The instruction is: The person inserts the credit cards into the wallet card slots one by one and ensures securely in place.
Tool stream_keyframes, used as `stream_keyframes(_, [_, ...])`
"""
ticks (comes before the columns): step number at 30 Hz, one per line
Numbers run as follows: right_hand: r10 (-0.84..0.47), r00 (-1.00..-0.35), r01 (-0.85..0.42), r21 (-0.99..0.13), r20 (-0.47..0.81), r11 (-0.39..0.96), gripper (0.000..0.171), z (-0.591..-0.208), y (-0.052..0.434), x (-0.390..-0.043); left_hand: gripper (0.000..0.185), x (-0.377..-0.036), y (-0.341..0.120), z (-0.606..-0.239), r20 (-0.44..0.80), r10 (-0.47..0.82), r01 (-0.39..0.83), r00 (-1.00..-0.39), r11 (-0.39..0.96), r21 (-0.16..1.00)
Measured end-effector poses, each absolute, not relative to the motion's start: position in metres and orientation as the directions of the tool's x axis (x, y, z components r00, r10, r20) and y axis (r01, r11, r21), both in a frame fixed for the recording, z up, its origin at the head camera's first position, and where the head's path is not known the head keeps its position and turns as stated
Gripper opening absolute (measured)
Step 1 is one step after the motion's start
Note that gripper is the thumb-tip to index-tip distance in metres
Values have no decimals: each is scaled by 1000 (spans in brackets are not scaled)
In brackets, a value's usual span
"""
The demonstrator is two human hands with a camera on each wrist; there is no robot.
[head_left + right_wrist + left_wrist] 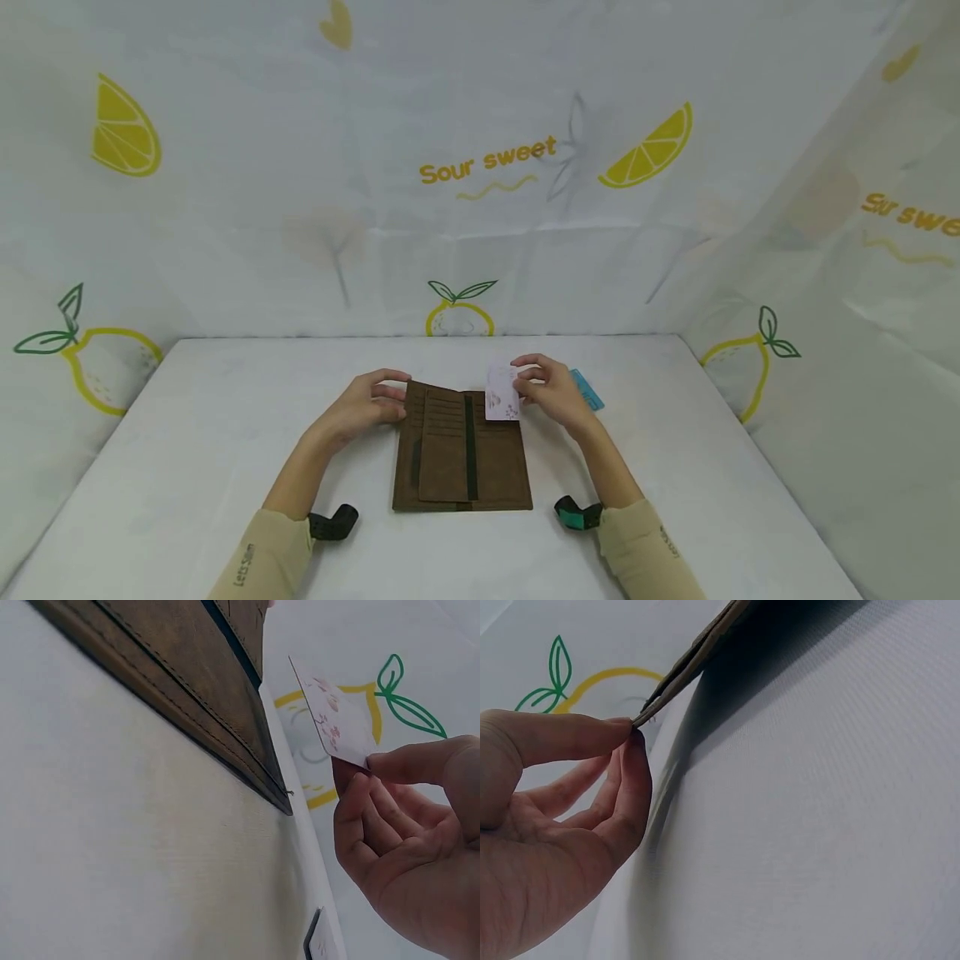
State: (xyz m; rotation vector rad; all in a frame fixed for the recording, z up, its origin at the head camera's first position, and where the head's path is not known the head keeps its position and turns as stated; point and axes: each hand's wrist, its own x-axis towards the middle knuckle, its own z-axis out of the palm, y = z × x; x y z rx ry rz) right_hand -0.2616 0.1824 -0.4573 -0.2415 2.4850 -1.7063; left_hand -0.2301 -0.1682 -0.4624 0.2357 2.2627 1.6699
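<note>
Wallet: a long brown wallet [461,454] lay opened flat on the white table [187,433], its card slots facing up and a dark strip running down its middle.
Left hand: the left hand [371,404] was at the wallet's far left corner; in the left wrist view the thumb and fingertips [634,739] pinched the thin edge of that corner [682,675], lifting it slightly off the table.
Right hand: the right hand [551,392] pinched a white card [502,392] with pink print between thumb and fingers, by the card's right edge.
Card position: the card was above the wallet's far right corner, tilted with its printed face towards the head camera; in the right wrist view the card [334,716] was just beside the wallet's edge [225,712], and I could not tell whether the two touched.
Blue card: a blue card [588,387] lay on the table just behind the right hand, partly hidden by it.
Wrists: dark straps [333,523] sat at both wrists, below beige sleeves [258,562].
Surround: white cloth [480,158] printed with lemons and the words "Sour sweet" was behind and beside the table.
</note>
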Motion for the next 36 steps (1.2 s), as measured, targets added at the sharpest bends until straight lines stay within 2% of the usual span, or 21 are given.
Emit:
stream_keyframes(18, [-273,-962,-130,-878,-1,461,31,-466,178,-261,57,-230,-167,-462,-157,304,-56,-940,314,948])
stream_keyframes(28, [-331,-943,-173,-865,8,471,31,-472,177,-262,57,-231,-167,-465,-159,299,-62,-941,311,948])
stream_keyframes(36, [-349,-937,-156,-870,-19,467,32,-473,175,-261,59,-228,-166,-462,-157,299,-57,-941,317,947])
